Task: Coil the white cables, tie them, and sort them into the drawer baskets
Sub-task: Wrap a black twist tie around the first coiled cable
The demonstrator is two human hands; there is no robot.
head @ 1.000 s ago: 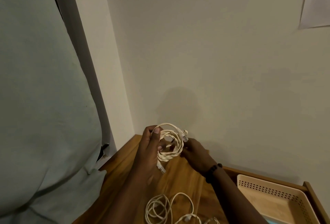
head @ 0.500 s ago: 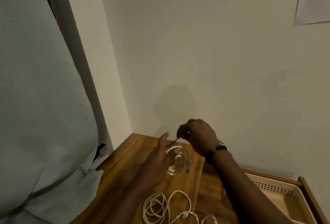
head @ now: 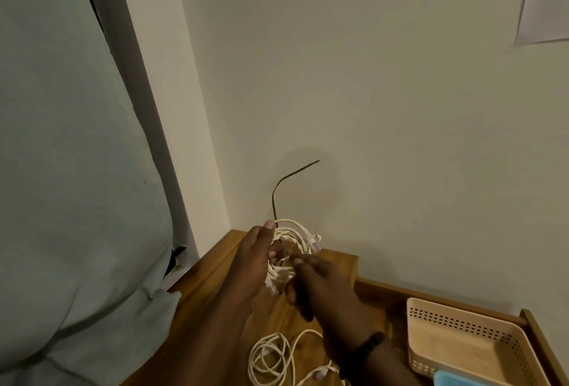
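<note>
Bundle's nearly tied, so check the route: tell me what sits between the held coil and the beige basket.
Nothing visible blocks it. The coil is held above the wooden top; the beige basket lies to the right, open and bare inside. The right hand is alongside.

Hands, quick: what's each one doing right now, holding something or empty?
Left hand: grips the coiled white cable, thumb on its top.
Right hand: fingers at the coil beside the dark tie strip; whether it pinches anything cannot be told.

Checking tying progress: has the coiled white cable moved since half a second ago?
Yes. The coiled white cable has risen off the wooden top, toward the wall corner.
</note>
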